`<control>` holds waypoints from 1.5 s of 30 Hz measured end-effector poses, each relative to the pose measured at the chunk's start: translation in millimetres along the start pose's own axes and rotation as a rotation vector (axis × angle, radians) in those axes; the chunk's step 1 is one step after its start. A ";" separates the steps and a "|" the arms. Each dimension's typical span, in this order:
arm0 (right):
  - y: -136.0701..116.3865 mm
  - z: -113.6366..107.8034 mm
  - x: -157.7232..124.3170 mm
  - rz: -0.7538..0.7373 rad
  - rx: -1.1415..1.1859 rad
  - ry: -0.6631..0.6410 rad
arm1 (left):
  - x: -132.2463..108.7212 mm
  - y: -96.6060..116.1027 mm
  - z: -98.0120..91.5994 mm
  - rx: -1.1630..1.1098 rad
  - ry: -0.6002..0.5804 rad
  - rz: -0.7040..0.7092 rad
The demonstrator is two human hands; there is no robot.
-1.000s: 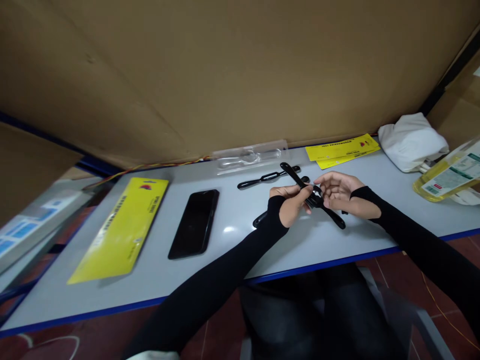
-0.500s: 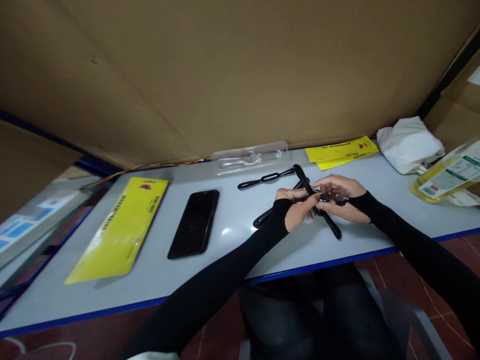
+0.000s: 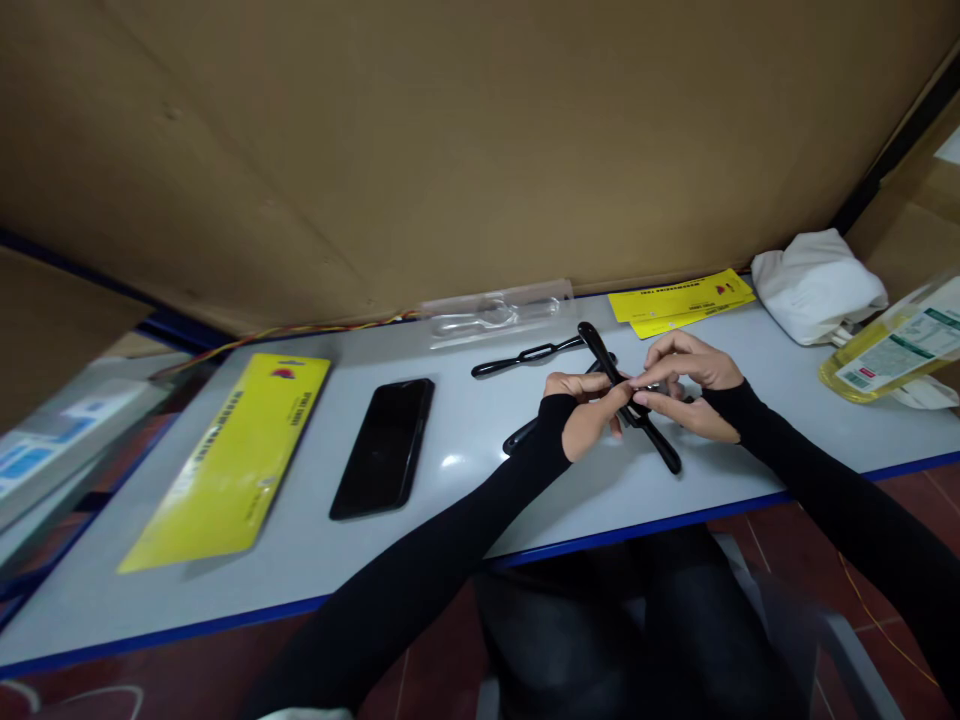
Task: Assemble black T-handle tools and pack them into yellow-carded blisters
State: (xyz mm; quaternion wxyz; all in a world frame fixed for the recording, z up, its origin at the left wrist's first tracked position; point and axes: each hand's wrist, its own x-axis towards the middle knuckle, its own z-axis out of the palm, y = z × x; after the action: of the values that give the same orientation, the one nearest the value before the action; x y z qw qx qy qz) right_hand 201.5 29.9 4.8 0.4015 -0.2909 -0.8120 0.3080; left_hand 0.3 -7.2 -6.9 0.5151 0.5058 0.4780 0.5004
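Black two-handled tool (image 3: 645, 421) was found in the person's hands, over the right half of the table (image 3: 465, 425). It slanted, one handle pointing to the back and left, the other to the front and right. Whether the near handle touched the tabletop could not be told.

The left hand (image 3: 589, 408) gripped the tool at its middle: the thumb lay along the upper side and the other fingers were curled beneath, pinching the body between them. The far handle projected beyond these fingers, and the near handle emerged to the right of the thumb.

The right hand (image 3: 694, 385) stood opposite, its thumb and forefinger bent close together at the tool's centre, beside a small shiny part (image 3: 651, 388). Whether they pinched this part or only touched it could not be told, the part being largely covered.

A second black tool (image 3: 495, 368) of like form lay behind the left hand. A third black piece (image 3: 517, 440) lay partly hidden beneath that hand and wrist.

Elsewhere on the table were noted a dark phone (image 3: 381, 450), a large yellow card (image 3: 232, 460) at left, a clear plastic tray (image 3: 499, 313) at the back, overlapping yellow cards (image 3: 679, 302), a white cloth bundle (image 3: 817, 285) and a bottle of yellow liquid (image 3: 889, 350) at right.
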 end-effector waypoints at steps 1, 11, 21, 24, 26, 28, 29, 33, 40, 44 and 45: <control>-0.9 -0.6 0.5 0.004 0.015 0.000 | 0.0 -1.3 -0.1 0.007 -0.005 0.005; -18.7 0.1 4.0 0.322 0.226 0.008 | -6.0 -2.0 5.1 0.020 0.022 0.015; -19.3 3.3 5.3 0.498 0.409 -0.057 | -4.5 5.1 5.9 -0.055 0.039 -0.081; -13.9 9.0 0.6 0.406 0.351 -0.040 | -3.8 10.5 6.7 -0.053 0.061 -0.096; -11.2 11.8 -2.3 0.356 0.256 -0.013 | -3.6 12.1 7.1 -0.058 0.072 -0.104; -10.1 13.5 -4.4 0.287 0.117 0.011 | -3.6 12.3 7.6 -0.069 0.083 -0.117; -10.2 14.0 -5.1 0.243 0.047 0.020 | -3.7 12.2 7.8 -0.076 0.087 -0.124; -12.3 14.6 -6.7 0.096 -0.119 0.038 | -4.1 12.5 8.1 -0.096 0.109 -0.144; -13.7 10.2 -9.8 0.042 -0.213 0.045 | -4.4 13.9 7.4 -0.075 0.102 -0.161; -15.7 3.6 -10.6 0.051 -0.096 0.031 | -4.4 11.7 7.4 -0.083 0.091 -0.149; -16.2 1.9 -10.4 0.036 -0.057 0.021 | -4.2 10.8 7.3 -0.085 0.092 -0.144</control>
State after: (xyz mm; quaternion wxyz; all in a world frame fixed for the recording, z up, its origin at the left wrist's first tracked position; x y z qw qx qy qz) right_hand 201.6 11.5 10.9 0.3960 -0.3201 -0.8108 0.2887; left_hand 7.1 -11.9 4.1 0.5484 0.4242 0.5146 0.5045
